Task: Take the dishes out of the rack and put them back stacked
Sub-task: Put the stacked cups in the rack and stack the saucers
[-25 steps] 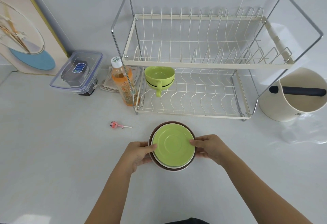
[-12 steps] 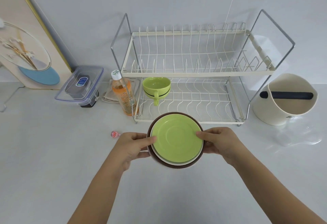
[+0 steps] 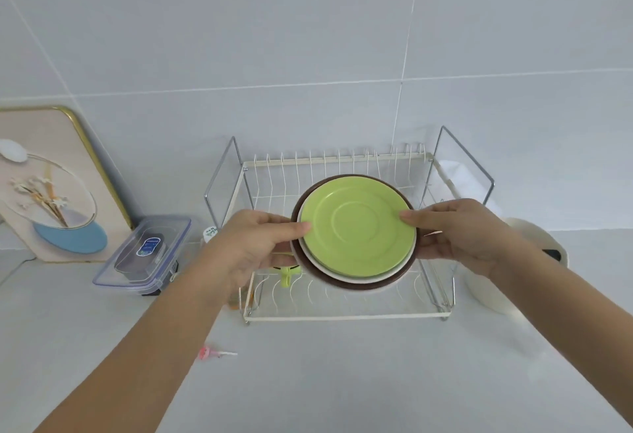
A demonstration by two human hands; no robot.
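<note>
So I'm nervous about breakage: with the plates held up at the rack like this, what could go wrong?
1. The green saucer sits off-centre on the white plate and brown plate; a tilt might slide it off.
2. The left hand and right hand grip only the rims, so one slip could drop everything.
3. The stack could knock the rack wires going in.

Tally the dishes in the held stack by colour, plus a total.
Green saucer: 1, on top
White plate: 1, in the middle, only its rim showing
Brown plate: 1, at the bottom
Total: 3, held between the left hand and the right hand in front of the rack.
</note>
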